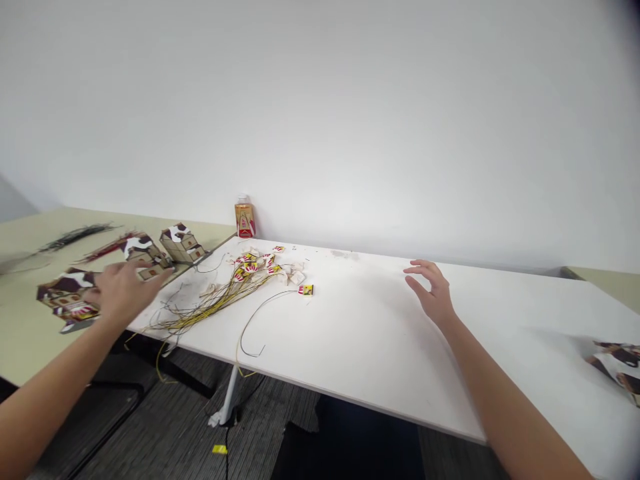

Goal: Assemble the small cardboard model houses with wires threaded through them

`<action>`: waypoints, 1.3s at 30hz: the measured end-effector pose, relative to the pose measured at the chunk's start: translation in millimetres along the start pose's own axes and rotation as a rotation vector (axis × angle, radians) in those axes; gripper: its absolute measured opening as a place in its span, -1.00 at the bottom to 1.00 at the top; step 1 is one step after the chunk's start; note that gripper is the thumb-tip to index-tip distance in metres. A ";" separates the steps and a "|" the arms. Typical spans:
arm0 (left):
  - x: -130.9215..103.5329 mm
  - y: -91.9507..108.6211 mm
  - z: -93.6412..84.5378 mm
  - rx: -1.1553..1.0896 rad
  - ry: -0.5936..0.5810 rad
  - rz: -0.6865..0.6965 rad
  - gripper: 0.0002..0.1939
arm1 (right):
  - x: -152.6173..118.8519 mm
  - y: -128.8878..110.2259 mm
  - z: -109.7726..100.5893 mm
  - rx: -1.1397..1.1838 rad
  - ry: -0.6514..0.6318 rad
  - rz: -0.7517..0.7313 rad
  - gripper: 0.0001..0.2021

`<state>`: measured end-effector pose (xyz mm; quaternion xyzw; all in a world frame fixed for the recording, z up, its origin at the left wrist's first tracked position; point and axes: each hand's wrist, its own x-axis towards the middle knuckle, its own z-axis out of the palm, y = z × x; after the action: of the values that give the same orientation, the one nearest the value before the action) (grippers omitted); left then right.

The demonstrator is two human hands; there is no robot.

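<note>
White table (380, 347) with wires (215, 303), bottle (245, 218).

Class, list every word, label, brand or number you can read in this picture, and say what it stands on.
None can be read.
Bottle: red and orange label, print too small.
Small tags on the wire bundle: red and yellow marks, blurred.
Paper houses near the left hand: patterns only.

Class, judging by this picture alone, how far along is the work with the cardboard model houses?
Looks done: three cardboard houses stand on the beige table. In hand: the left hand reaches toward them, holding nothing; the right hand hovers open. Left: the wires and small printed pieces lie loose on the white table.
</note>
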<state>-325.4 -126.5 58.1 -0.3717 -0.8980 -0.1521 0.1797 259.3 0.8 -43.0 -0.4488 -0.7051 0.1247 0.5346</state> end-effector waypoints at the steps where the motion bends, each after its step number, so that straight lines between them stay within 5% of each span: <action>1: -3.9 13.2 -3.0 -0.011 -0.015 0.081 -0.36 | -0.4 -0.1 0.3 0.007 0.006 -0.006 -0.77; 6: -4.8 60.2 3.3 -0.052 -0.509 0.238 -0.39 | -0.8 -2.6 0.1 0.013 0.032 -0.040 -0.80; 13: 6.4 63.9 29.4 -0.049 -0.663 0.228 -0.66 | 2.2 -6.2 -2.9 0.021 0.047 -0.079 -0.79; 16: 7.7 64.8 24.7 -0.132 -0.611 0.190 -0.72 | 2.5 -5.3 -3.1 0.014 0.045 -0.063 -0.80; 22: 0.9 89.0 15.1 -0.444 -0.289 0.214 -0.47 | 1.2 -4.0 -2.2 -0.009 0.024 -0.033 -0.80; 32: -10.8 144.9 48.9 -0.539 -0.203 0.306 -0.51 | 0.7 -6.3 -3.1 -0.030 0.000 -0.044 -0.78; 36: -48.1 159.5 33.5 -0.385 -0.043 0.552 -0.46 | -0.2 -6.9 -1.7 -0.035 -0.007 -0.038 -0.77; 39: -87.4 174.8 23.3 -0.246 -0.180 0.900 -0.64 | -0.8 -2.9 -0.1 -0.044 -0.027 -0.034 -0.76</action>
<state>-146.4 -52.3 23.7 -0.7541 -0.6350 -0.1316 0.1035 257.9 -1.5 -41.5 -0.4467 -0.7222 0.1064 0.5172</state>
